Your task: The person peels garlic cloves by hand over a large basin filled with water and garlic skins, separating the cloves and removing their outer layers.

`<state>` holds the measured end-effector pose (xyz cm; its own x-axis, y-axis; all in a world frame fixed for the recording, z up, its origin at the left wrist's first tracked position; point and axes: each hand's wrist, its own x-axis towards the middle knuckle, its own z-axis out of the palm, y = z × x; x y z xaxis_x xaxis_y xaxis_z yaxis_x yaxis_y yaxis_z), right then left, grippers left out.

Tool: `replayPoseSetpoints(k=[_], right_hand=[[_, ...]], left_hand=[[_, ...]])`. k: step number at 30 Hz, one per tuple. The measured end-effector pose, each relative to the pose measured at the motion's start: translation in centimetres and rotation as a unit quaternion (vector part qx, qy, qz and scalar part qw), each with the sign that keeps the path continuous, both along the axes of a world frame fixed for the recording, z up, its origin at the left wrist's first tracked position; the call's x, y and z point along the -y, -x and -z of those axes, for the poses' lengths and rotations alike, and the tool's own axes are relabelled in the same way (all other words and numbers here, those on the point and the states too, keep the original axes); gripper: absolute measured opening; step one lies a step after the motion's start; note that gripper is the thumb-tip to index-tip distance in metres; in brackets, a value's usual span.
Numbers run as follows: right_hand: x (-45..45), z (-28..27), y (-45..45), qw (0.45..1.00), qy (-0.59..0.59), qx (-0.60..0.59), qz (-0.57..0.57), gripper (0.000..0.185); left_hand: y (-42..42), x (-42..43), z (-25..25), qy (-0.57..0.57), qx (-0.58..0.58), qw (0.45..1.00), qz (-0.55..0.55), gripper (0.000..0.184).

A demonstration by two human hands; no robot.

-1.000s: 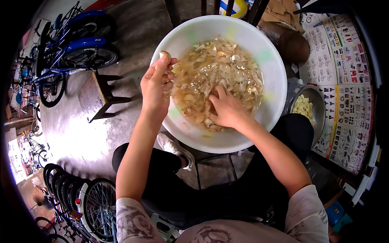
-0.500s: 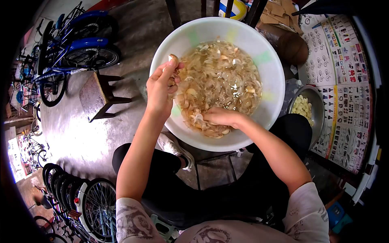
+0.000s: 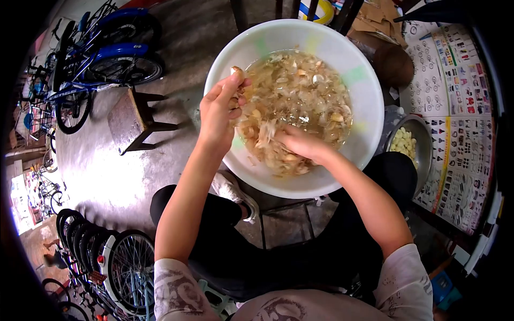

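Observation:
A large white basin [image 3: 369,107] is filled with water and floating garlic skins [image 3: 300,96], with a few cloves among them. My left hand [image 3: 219,109] is raised over the basin's left rim, its fingers closed round garlic cloves [image 3: 235,70]; one brownish clove shows at the fingertips. Inside the basin, near its lower middle, my right hand [image 3: 300,143] is closed on a wet clump of garlic skins, which is blurred by motion. The skins partly cover its fingertips.
To the right, a metal bowl [image 3: 425,147] holds peeled garlic cloves [image 3: 403,143]. A small wooden stool [image 3: 128,120] stands on the left, near several bicycles [image 3: 118,59]. Printed sheets [image 3: 450,107] cover the surface at far right. Cardboard [image 3: 377,21] lies at the back.
My right hand has shifted slightly up and right in the basin, stirring the skins beside its fingers. My left hand still holds the cloves in nearly the same place.

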<state>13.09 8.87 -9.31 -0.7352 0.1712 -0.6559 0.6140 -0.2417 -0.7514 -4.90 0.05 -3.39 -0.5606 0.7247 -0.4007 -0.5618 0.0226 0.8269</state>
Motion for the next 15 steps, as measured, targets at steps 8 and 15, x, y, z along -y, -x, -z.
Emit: replayPoseSetpoints(k=[8,15], right_hand=[[-2.9,-3.9,0.3,0.832,-0.521,0.128,-0.138,0.07],[-1.3,-1.7,-1.4,0.804,-0.562,0.102,-0.161,0.065]], left_hand=[[-0.2,-0.2,-0.1,0.019,-0.012,1.0,0.011,0.035],[-0.4,-0.4,-0.8,0.024,-0.028,0.999,-0.003,0.03]])
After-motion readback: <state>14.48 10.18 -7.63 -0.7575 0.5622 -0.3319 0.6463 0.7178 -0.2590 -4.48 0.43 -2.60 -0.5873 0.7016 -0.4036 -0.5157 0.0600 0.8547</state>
